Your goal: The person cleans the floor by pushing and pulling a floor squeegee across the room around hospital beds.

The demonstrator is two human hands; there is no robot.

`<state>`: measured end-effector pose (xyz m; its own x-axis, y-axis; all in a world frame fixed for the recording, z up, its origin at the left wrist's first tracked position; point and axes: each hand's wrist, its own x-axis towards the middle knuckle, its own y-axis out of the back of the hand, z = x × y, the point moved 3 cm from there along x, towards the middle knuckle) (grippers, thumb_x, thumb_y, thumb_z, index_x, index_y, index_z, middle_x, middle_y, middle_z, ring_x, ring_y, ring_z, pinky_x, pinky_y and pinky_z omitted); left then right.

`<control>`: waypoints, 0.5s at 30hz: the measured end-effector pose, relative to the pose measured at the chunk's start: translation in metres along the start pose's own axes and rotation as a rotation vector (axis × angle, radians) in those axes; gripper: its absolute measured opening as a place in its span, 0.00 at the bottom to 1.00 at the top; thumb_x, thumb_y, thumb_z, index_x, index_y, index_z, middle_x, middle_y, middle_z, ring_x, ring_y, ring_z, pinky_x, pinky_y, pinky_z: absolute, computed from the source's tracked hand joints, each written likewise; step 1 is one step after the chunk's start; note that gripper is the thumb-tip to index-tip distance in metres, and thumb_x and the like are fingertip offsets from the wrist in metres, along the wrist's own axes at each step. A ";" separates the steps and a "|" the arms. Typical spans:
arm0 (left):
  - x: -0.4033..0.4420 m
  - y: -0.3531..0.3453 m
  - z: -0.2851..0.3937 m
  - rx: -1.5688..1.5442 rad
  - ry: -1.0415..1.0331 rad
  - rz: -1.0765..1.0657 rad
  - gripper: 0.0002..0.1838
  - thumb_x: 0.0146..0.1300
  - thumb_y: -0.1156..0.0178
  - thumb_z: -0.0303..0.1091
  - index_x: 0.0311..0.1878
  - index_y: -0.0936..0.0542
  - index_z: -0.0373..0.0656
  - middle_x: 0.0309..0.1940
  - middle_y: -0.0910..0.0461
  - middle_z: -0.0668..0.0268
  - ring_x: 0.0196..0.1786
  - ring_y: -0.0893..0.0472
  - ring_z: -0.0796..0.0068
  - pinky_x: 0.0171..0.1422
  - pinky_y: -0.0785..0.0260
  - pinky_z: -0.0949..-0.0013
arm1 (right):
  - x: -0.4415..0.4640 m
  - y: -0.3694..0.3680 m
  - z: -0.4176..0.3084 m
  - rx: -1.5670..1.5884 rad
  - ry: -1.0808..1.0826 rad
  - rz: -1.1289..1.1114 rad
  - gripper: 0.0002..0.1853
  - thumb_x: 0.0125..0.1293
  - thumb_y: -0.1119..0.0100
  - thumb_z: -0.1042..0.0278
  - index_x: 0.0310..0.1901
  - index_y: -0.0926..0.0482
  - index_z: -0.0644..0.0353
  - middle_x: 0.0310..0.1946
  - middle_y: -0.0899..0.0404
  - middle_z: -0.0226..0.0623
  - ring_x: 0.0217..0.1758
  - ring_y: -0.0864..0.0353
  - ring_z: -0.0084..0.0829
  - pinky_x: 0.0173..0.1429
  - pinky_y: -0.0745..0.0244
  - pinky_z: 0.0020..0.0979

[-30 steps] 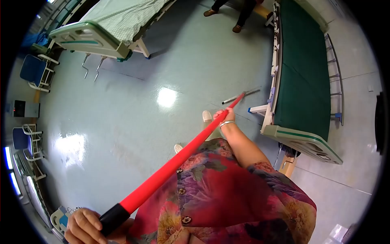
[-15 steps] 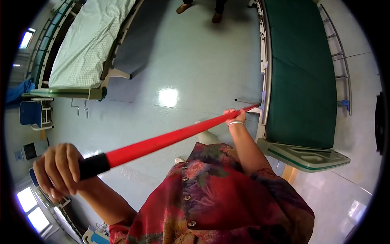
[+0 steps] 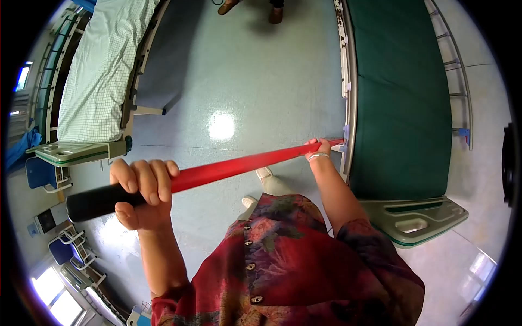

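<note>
A long red pole (image 3: 234,167) with a black end grip (image 3: 92,202) slants across in front of my body, its black end low on the left. My left hand (image 3: 145,187) is closed around it where the black grip meets the red, with the thumb underneath. Farther along, my right hand (image 3: 319,148) is wrapped around the pole beside the green bed. Beyond that hand the pole narrows towards the bed's side rail, and I cannot make out its far end.
A bed with a green mattress (image 3: 399,103) stands on the right, its footboard (image 3: 416,220) near my right arm. On the left is a bed with a checked sheet (image 3: 100,70). A person's shoes (image 3: 275,14) are on the floor ahead. Blue chairs (image 3: 42,173) stand at far left.
My left hand has gone from the black end to the joint of black and red, and now sits farther right. The pole's black end has shifted left. My right hand still holds the pole.
</note>
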<state>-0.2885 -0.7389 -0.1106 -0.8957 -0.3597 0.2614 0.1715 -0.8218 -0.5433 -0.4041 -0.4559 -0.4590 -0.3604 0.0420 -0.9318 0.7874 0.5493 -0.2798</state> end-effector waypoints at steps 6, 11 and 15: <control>-0.050 -0.007 0.044 0.235 -0.039 -0.114 0.14 0.43 0.45 0.43 0.19 0.37 0.46 0.13 0.34 0.70 0.20 0.31 0.76 0.40 0.37 0.62 | -0.006 -0.007 0.016 -0.370 -0.065 0.019 0.04 0.46 0.62 0.70 0.18 0.44 0.55 0.08 0.42 0.30 0.12 0.40 0.26 0.19 0.42 0.27; -0.106 -0.003 0.110 0.459 -0.067 -0.225 0.17 0.37 0.41 0.46 0.15 0.33 0.43 0.14 0.30 0.65 0.22 0.26 0.71 0.39 0.34 0.64 | -0.055 -0.029 0.078 -0.902 -0.091 0.141 0.02 0.44 0.61 0.73 0.23 0.40 0.57 0.12 0.39 0.32 0.15 0.37 0.26 0.15 0.43 0.25; -0.170 -0.001 0.167 0.657 -0.065 -0.211 0.12 0.43 0.43 0.38 0.18 0.30 0.40 0.19 0.27 0.62 0.29 0.25 0.68 0.40 0.35 0.64 | -0.064 -0.025 0.155 -1.081 -0.125 0.015 0.17 0.47 0.64 0.72 0.42 0.44 0.61 0.21 0.35 0.37 0.18 0.32 0.32 0.16 0.36 0.29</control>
<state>-0.0680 -0.7511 -0.0216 -0.9141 -0.1720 0.3671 0.2280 -0.9669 0.1147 -0.3232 -0.6023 -0.4279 -0.2528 0.0028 -0.9675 -0.0872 0.9959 0.0257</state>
